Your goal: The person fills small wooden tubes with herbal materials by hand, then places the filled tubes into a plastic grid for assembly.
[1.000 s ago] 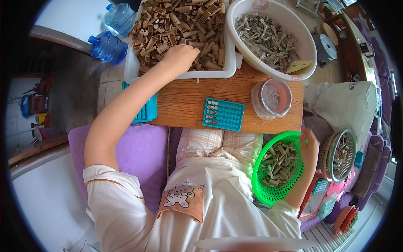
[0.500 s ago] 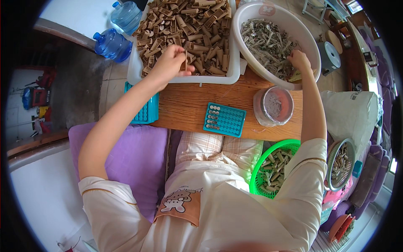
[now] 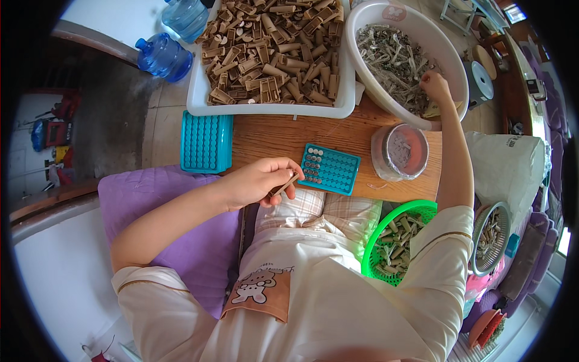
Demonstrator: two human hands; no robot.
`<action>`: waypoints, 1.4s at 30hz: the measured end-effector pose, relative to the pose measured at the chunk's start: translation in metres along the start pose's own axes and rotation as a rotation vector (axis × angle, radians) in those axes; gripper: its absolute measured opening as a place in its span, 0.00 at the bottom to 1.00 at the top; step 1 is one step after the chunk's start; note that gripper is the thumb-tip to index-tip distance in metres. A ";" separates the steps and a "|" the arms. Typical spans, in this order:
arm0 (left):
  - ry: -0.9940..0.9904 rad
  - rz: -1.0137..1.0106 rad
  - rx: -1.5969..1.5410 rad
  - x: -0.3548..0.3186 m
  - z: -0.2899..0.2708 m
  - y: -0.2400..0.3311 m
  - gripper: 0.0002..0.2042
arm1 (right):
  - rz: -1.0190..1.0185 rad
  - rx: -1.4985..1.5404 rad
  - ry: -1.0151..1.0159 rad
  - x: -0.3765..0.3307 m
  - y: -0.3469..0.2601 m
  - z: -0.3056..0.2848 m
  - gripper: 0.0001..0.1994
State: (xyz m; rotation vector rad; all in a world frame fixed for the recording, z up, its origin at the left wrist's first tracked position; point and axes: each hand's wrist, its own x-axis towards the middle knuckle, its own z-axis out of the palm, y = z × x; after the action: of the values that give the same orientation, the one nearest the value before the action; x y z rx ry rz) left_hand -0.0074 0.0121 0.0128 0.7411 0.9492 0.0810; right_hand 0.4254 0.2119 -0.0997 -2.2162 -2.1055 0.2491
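Note:
My left hand (image 3: 265,183) pinches one brown plastic casing (image 3: 283,184) over my lap, close to the left side of a small teal tray (image 3: 341,169). Rows of silver button-like discs (image 3: 313,158) fill the left part of that tray. At the upper right, my right hand (image 3: 434,86) is closed, with its fingertips among the small parts (image 3: 395,60) in clear wrapping inside a large white basin (image 3: 411,17); what it grips, if anything, is hidden. A white bin (image 3: 265,110) at the far side holds a heap of similar brown casings (image 3: 274,51).
Stacked teal trays (image 3: 207,143) stand at the table's left. A bag-lined tub (image 3: 377,158) with small pale pieces sits right of the small tray. A green basket (image 3: 369,256) of casings is beside my right thigh. Blue water jugs (image 3: 164,58) stand beyond the left edge.
My left hand has come down from the bin toward my lap, carrying a brown casing. My right hand stays in the basin. The view has shifted slightly.

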 end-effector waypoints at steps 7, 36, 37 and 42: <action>0.137 0.063 -0.016 0.015 -0.009 -0.001 0.13 | 0.034 0.453 0.280 -0.016 -0.047 -0.072 0.11; 0.128 0.194 -0.163 0.013 0.006 -0.004 0.13 | -0.258 1.720 -0.368 -0.072 -0.093 -0.094 0.06; 0.176 0.201 -0.207 0.009 0.008 -0.002 0.12 | -0.264 1.719 -0.377 -0.079 -0.107 -0.093 0.06; 0.096 0.351 -0.145 0.006 0.004 -0.002 0.10 | -0.125 2.189 -0.584 -0.132 -0.149 -0.086 0.06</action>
State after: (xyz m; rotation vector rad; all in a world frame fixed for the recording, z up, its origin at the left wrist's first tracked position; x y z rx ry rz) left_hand -0.0009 0.0102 0.0086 0.7674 0.8857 0.4923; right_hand 0.2872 0.0939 0.0181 -0.5323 -0.6396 1.9444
